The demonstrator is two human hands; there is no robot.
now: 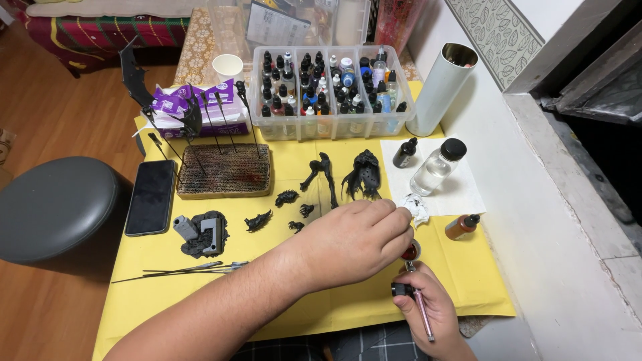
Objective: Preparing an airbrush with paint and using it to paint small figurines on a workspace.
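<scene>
Right hand (435, 311): fingers clamped on slim pink metal airbrush (418, 297), at 5 o'clock.
Left hand (354, 241): fingertips pinched together over the airbrush's red cup.
Tabletop (468, 274): smooth yellow cloth, matte black miniature parts (321, 180) at centre.
Room: wooden floor, white wall.

The left hand (354, 242) covers most of the airbrush (416, 287) cup, so only a red sliver shows, and its fingertips hide part of the crumpled tissue (418, 208). The right hand (435, 314) is cut off by the bottom edge. The bottles in the clear organiser (331, 90) are too small to tell their colours apart.
</scene>
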